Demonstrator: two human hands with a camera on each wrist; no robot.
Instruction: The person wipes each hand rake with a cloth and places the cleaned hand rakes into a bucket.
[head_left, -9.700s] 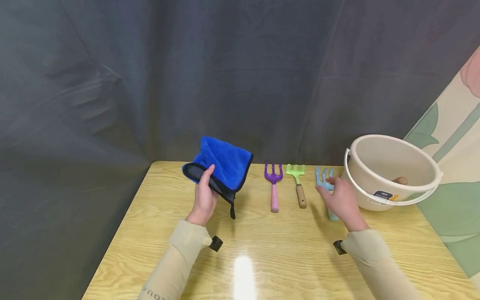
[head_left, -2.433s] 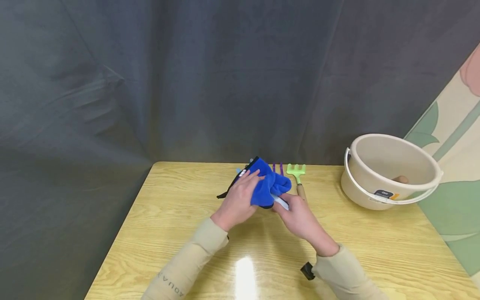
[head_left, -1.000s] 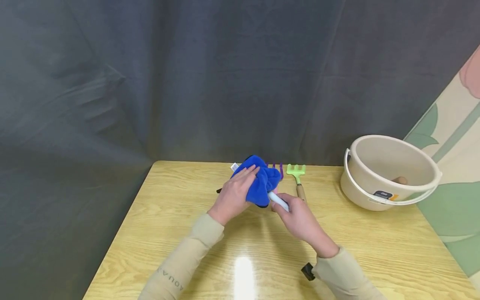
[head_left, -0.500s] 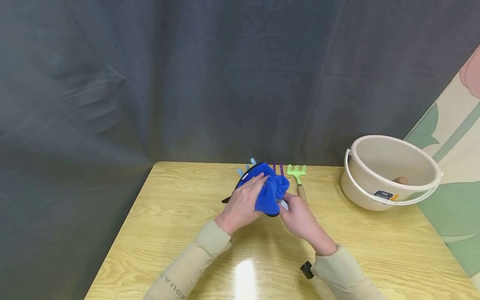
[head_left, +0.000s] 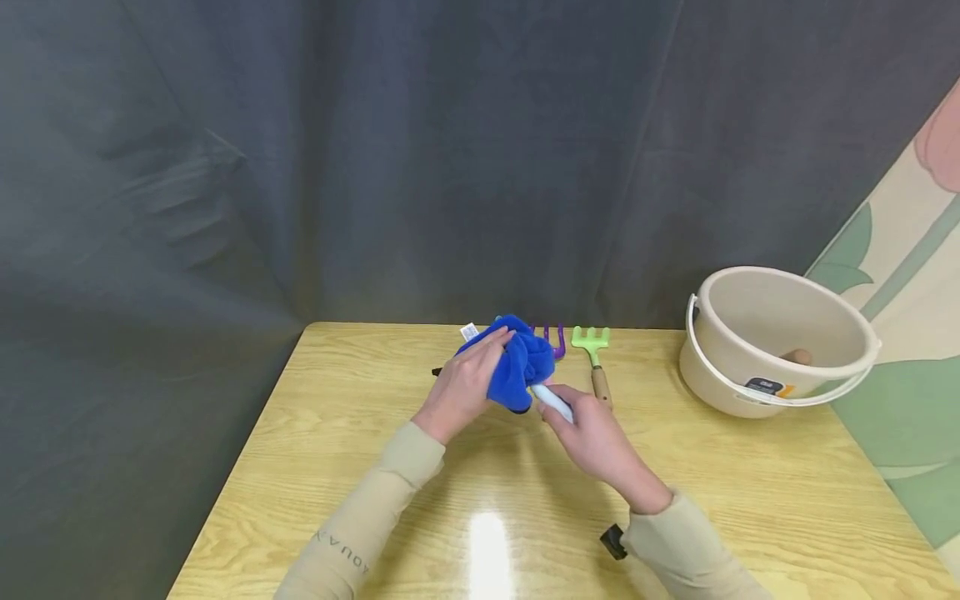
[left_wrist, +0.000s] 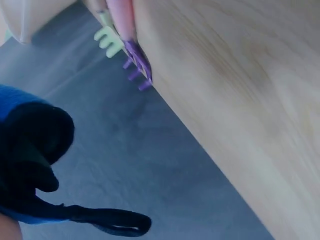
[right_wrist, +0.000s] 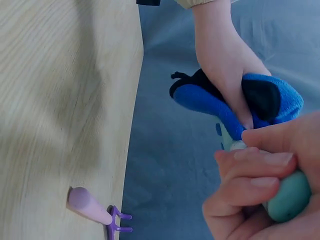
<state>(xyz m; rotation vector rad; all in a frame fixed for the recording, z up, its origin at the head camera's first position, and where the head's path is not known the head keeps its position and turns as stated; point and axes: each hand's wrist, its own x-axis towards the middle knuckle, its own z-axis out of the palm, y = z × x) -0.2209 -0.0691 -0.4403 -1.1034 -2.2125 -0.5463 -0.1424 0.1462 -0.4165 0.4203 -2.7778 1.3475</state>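
Observation:
My right hand (head_left: 600,437) grips the light blue handle (head_left: 553,402) of a hand rake above the table, its rounded greenish-blue end (right_wrist: 290,197) poking out of the fist in the right wrist view. A blue cloth (head_left: 517,358) with black edging is bunched over the rake's head, which it mostly hides. My left hand (head_left: 461,383) holds the cloth around the tool, thumb pressed along it in the right wrist view. A white tag (head_left: 468,332) sticks out behind the fingers. In the left wrist view the cloth's black loop (left_wrist: 120,220) hangs free.
A purple fork with a pink handle (right_wrist: 89,204) lies on the table just behind the cloth. Right of it is a green rake (head_left: 592,340) with a wooden handle. The beige bucket (head_left: 705,392) at the back right holds a wooden-ended item (head_left: 797,357). A dark curtain (head_left: 480,167) hangs behind.
Earlier the blue rake lay by the bucket; my right hand has since lifted it to the cloth. In the last half second my left hand slid the cloth up-left, covering the tines and baring more handle.

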